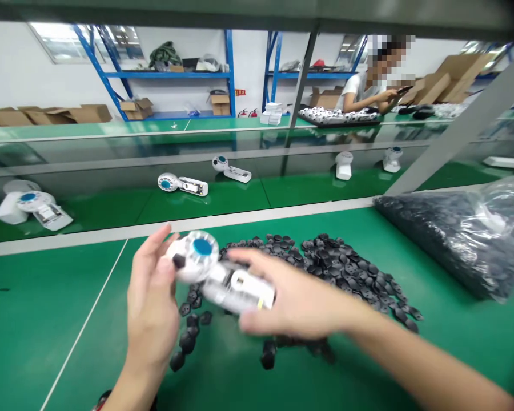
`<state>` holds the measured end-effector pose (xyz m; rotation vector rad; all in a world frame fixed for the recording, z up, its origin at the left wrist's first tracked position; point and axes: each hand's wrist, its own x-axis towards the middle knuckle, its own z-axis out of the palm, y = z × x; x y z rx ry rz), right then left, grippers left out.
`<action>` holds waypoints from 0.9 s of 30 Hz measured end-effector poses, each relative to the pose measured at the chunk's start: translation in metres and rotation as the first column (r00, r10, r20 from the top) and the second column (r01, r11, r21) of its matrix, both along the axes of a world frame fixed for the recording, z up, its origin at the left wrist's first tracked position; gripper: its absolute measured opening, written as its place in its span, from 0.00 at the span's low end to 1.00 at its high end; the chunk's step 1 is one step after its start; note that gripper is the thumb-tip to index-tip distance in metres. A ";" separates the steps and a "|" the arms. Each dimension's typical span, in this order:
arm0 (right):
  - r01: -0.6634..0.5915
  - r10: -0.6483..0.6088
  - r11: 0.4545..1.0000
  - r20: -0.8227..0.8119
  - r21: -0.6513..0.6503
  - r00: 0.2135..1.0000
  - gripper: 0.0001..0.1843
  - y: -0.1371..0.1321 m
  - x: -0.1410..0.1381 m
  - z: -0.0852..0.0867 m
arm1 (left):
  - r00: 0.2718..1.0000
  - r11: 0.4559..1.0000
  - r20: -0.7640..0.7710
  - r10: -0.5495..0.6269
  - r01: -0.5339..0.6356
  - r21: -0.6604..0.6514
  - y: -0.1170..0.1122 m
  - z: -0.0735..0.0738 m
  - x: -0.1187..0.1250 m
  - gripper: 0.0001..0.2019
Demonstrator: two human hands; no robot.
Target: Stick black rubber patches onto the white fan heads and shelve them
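Between my two hands is a white handheld device (233,288) with a round, football-like head, a blue disc and an opened handle showing inner parts. My left hand (152,297) is closed on the rounded head, where one black patch shows near my fingertips. My right hand (300,297) grips the far end of the handle between thumb and fingers. Behind and below the device lies a spread pile of small black pentagon-shaped pieces (346,268) on the green table (60,297). My hands and the device are slightly blurred.
Similar white devices (183,184) lie on a green conveyor (265,191) beyond a pale rail. At right sits a clear plastic bag (449,240) of black pieces beside a slanted grey post (458,120). A person (370,91) stands across the line. Blue shelves (171,75) hold boxes.
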<state>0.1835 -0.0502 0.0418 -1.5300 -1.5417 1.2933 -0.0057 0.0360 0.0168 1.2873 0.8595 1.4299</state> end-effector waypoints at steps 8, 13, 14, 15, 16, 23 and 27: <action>0.553 -0.525 0.821 0.568 0.141 0.634 0.23 0.128 0.151 -0.023 | 0.947 0.982 -0.297 -0.120 0.158 0.105 -0.003 -0.011 -0.006 0.08; 0.464 -0.526 0.842 0.618 0.277 0.585 0.26 0.203 0.143 -0.046 | 0.878 0.976 -0.458 -0.140 0.200 0.084 -0.006 -0.018 -0.009 0.10; 0.448 -0.518 0.849 0.612 0.280 0.598 0.26 0.217 0.139 -0.048 | 0.866 0.974 -0.470 -0.171 0.220 0.051 -0.004 -0.022 -0.011 0.11; 0.440 -0.513 0.853 0.603 0.280 0.611 0.25 0.230 0.135 -0.049 | 0.853 0.970 -0.478 -0.210 0.244 0.010 -0.002 -0.025 -0.015 0.11; 0.439 -0.512 0.855 0.593 0.277 0.621 0.24 0.241 0.132 -0.048 | 0.840 0.963 -0.480 -0.252 0.268 -0.035 0.002 -0.029 -0.018 0.11; 0.402 -0.434 0.900 0.446 0.171 0.782 0.19 0.239 0.101 -0.019 | 0.912 0.911 -0.222 -0.344 0.267 -0.315 0.017 -0.040 -0.016 0.14; 0.236 -0.285 0.954 0.310 0.187 0.907 0.19 0.154 0.053 0.002 | 0.977 0.841 0.145 -0.154 0.206 -0.500 0.014 -0.020 0.002 0.31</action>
